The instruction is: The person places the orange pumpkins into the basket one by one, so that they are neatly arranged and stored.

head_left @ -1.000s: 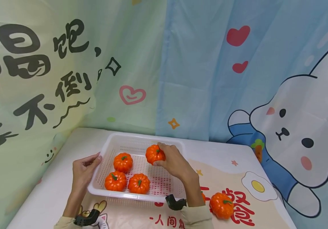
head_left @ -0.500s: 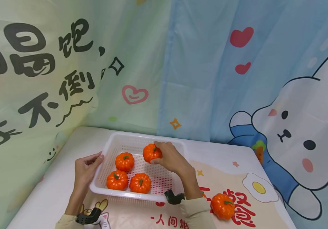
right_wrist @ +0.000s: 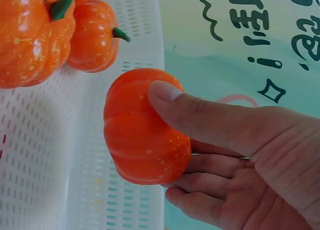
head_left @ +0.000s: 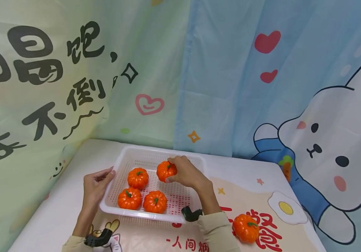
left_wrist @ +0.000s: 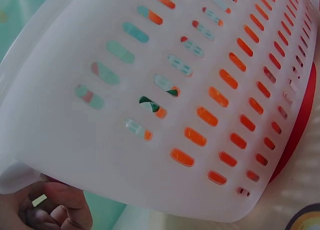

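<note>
My right hand (head_left: 186,172) grips a small orange toy pumpkin (head_left: 166,171) over the back part of a white plastic basket (head_left: 142,215). In the right wrist view the thumb lies across this pumpkin (right_wrist: 142,130), with the fingers behind it. At the basket's left side, my left hand (head_left: 94,187) pinches the rim. The left wrist view shows those curled fingers (left_wrist: 70,202) at the rim beside the slotted wall (left_wrist: 115,155). Inside the basket sit a rear pumpkin (head_left: 138,178), a front left pumpkin (head_left: 129,198) and a front middle pumpkin (head_left: 155,202), all with green stems.
Another orange pumpkin (head_left: 245,228) lies on the printed tablecloth (head_left: 240,196), right of the basket. A green and blue curtain (head_left: 155,70) hangs along the back and left of the table. Dark cameras sit on both wrists.
The held pumpkin and my right hand have shifted slightly left over the basket. My left hand keeps its hold on the rim, and the whole view has drifted a little.
</note>
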The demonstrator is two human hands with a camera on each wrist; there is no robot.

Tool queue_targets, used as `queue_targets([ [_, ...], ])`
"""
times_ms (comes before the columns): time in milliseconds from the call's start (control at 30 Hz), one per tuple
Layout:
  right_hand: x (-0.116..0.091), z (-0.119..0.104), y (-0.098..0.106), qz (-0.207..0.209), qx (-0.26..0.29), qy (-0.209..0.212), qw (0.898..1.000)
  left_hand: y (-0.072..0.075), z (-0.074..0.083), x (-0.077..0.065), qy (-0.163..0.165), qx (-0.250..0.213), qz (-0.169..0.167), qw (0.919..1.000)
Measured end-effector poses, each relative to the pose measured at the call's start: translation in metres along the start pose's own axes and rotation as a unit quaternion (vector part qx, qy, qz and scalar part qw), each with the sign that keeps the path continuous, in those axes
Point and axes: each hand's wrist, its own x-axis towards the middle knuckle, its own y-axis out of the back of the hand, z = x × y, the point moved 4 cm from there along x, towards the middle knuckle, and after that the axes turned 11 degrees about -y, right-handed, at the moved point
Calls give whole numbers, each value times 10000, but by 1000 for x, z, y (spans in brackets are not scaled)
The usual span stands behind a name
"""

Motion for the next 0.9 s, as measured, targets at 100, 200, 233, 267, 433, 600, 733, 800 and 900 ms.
queue_targets([
  [100,4,2,-4,-115,-26,77,9999,-1,0,-1,13,16,-4,10000],
  [200,8,3,-7,-184,-6,119,9998,-1,0,-1,10,1,23,10000],
  [233,9,3,-7,-214,-2,161,9996,-1,0,-1,14,-18,35,10000],
  [267,10,3,-8,-242,0,180,9995,0,0,-1,20,-17,43,10000],
  [433,13,7,-15,-354,-15,166,9992,-1,0,-1,37,-33,8,10000],
  [600,19,10,-20,-405,-110,234,9988,-2,0,1,24,-15,-17,10000],
  [733,25,11,-24,-513,-214,407,9976,-1,0,1,16,6,20,10000],
  [800,28,12,-26,-580,-209,462,9970,-1,-1,1,15,9,18,10000],
  [900,32,13,-29,-660,-185,550,9961,0,-1,1,1,16,15,10000],
])
